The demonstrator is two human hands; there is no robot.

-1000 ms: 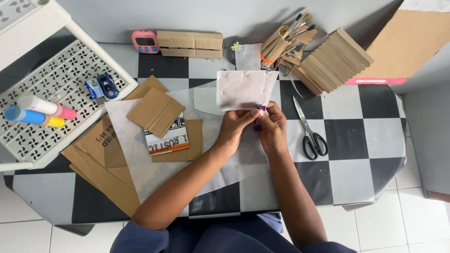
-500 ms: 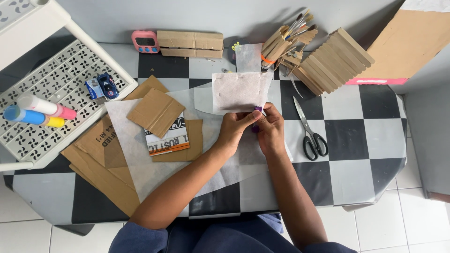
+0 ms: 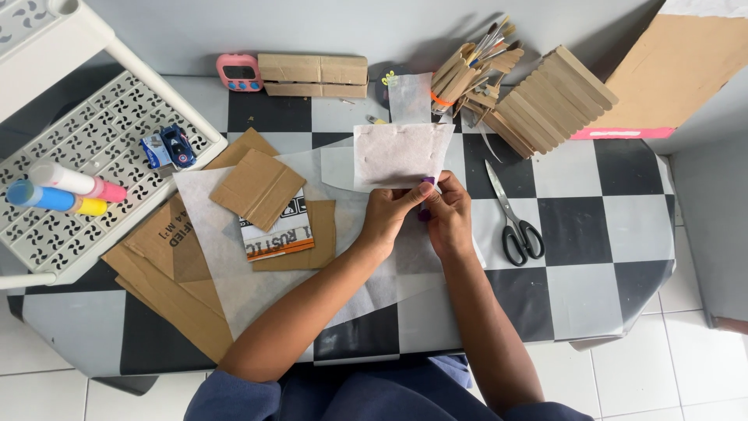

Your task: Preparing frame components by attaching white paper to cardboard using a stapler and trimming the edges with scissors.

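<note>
White translucent paper sheet sits mid-table, its lower edge pinched by both hands. Open checkered tabletop lies to the right, out to the rounded right edge; the left half is crowded with brown cardboard pieces. Black-handled scissors lie just right of the hands. A small purple object shows between the fingers, mostly hidden and hard to identify. Left hand and right hand are closed together, fingertips gripping the sheet, which stands above the grip toward the far edge.
</note>
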